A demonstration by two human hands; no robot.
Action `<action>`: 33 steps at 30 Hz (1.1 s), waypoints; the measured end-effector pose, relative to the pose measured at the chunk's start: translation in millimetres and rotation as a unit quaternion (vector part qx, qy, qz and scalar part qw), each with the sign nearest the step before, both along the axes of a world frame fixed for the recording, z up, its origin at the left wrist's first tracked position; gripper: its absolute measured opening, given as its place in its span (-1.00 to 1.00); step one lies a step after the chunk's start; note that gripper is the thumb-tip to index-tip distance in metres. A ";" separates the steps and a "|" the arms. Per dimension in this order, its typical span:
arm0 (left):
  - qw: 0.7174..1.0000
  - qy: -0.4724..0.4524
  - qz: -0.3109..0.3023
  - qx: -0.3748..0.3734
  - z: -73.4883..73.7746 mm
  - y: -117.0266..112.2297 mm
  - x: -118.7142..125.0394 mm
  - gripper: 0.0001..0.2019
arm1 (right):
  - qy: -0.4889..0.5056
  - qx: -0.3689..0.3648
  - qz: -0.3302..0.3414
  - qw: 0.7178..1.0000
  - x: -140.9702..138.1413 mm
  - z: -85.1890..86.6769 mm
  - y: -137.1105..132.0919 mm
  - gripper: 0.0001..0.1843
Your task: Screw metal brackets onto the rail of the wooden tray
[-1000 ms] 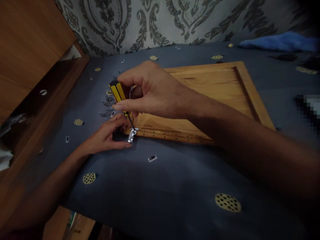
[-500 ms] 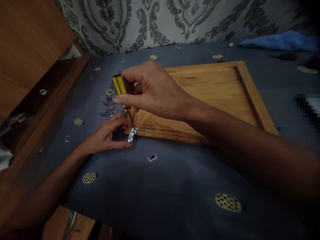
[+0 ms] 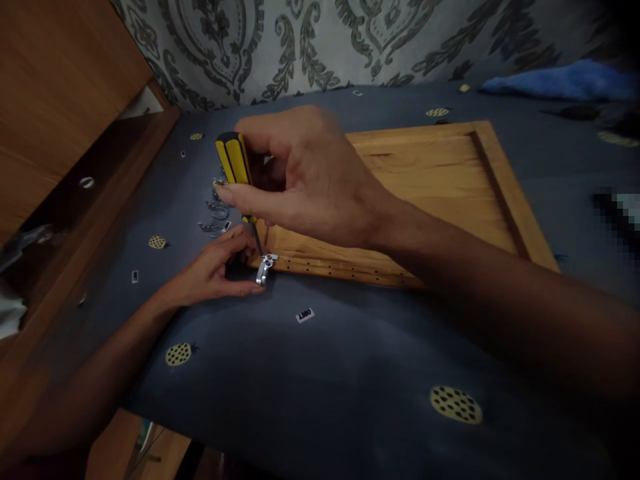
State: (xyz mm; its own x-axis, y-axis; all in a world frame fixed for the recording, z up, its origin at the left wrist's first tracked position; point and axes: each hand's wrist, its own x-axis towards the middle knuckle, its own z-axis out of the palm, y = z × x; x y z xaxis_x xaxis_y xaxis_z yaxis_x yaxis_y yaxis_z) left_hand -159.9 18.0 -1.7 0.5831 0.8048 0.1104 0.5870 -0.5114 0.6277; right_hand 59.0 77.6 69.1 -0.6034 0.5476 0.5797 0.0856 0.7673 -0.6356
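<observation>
Silver hook (image 3: 263, 272) touches the wooden panel (image 3: 425, 180) and left hand (image 3: 213, 272), whose grip is unclear; right hand (image 3: 313, 183) pinches a screwdriver (image 3: 232, 160).

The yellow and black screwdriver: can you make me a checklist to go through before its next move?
1. Screwdriver held: ok, the right hand has its handle between thumb and fingers.
2. Tip fitted into a screw: cannot tell; it is at the metal hook, but too small to see.
3. Hook steadied: ok, the left thumb is at its lower end, with the left hand beside the corner.
4. Hook at the wooden panel's edge: ok, near the left end.
5. Hook fixed tight: cannot tell.
6. Spare hooks away from the tip: ok, they lie beyond the left hand.
</observation>
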 end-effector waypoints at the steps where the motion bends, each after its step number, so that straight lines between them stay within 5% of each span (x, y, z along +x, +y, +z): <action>1: 1.000 -0.003 0.000 -0.001 0.2 -0.2 0.3 -0.62 | -0.010 0.009 -0.007 1.000 -0.5 -0.3 -0.1 -0.58; 33: 0.999 0.015 0.024 -0.018 1.4 -1.2 -0.5 -0.59 | -0.069 0.009 -0.019 0.997 -4.9 -6.0 -0.5 -0.59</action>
State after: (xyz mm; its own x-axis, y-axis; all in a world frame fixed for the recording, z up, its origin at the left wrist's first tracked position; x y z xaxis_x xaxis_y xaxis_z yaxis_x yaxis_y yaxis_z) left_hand -160.4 16.8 -0.3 0.5459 0.8353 0.0647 0.6295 -0.4598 0.6264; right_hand 54.1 77.1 63.1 -0.6572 0.5616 0.5027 0.1993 0.7727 -0.6027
